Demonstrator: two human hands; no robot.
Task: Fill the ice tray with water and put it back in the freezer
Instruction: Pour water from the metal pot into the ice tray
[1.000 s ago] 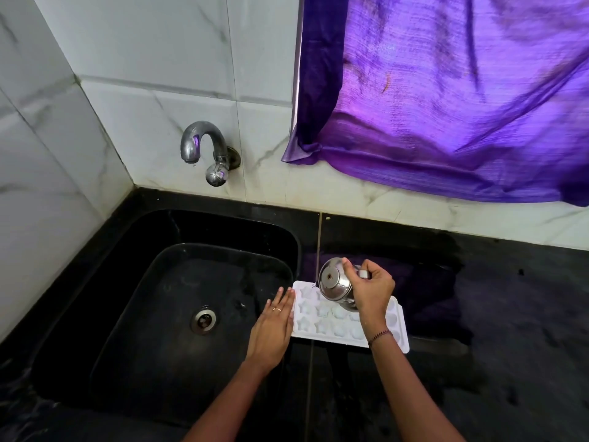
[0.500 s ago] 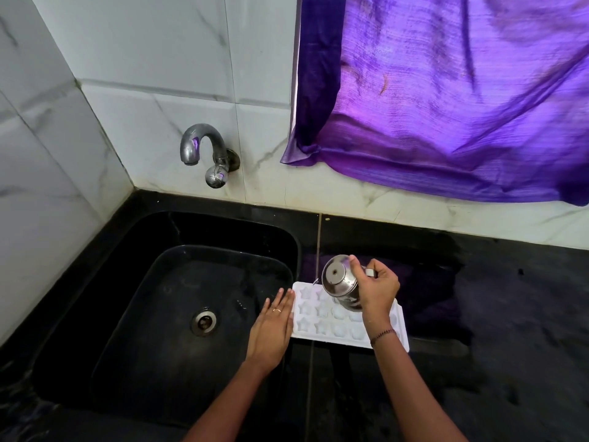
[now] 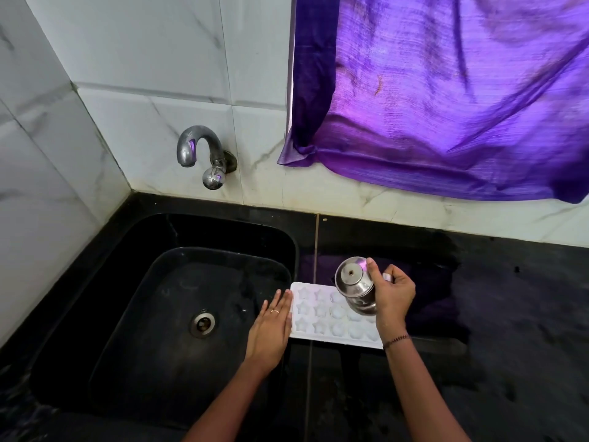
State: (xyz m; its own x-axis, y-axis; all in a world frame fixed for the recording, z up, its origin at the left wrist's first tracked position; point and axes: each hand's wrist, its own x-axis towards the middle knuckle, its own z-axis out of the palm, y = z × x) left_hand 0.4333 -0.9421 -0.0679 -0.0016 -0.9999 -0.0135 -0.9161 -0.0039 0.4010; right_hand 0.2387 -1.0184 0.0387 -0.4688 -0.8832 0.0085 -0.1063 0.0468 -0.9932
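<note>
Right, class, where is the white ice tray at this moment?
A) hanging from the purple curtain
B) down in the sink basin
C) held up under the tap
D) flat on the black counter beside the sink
D: the ice tray lies flat on the black counter just right of the sink, the left hand against its edge, the right hand holding a steel pot tilted over it.

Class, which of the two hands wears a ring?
The left hand, lying flat beside the ice tray; the right hand grips the steel jug.
</note>
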